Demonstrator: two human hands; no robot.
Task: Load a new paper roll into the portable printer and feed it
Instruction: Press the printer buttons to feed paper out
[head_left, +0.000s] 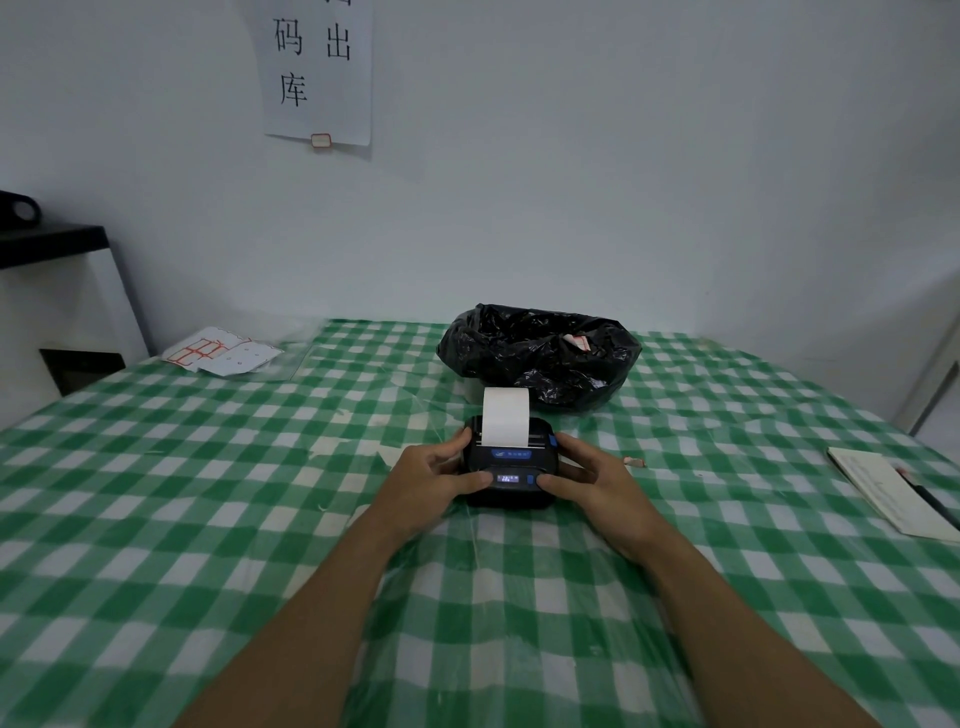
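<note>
A small black portable printer (511, 460) sits on the green checked tablecloth (260, 519) at the middle of the table. Its lid is closed and its small screen is lit. A white paper strip (505, 417) stands up out of its slot and curls away from me. My left hand (434, 475) grips the printer's left side, thumb lying on the front panel left of the screen. My right hand (589, 480) grips the right side, thumb resting on the front panel beside the blue button.
A black plastic bag (540, 353) with a scrap inside lies just behind the printer. Red-and-white label sheets (221, 351) lie at the far left. A notebook (888, 491) with a pen rests at the right edge. A small scrap (634, 461) sits right of my hand.
</note>
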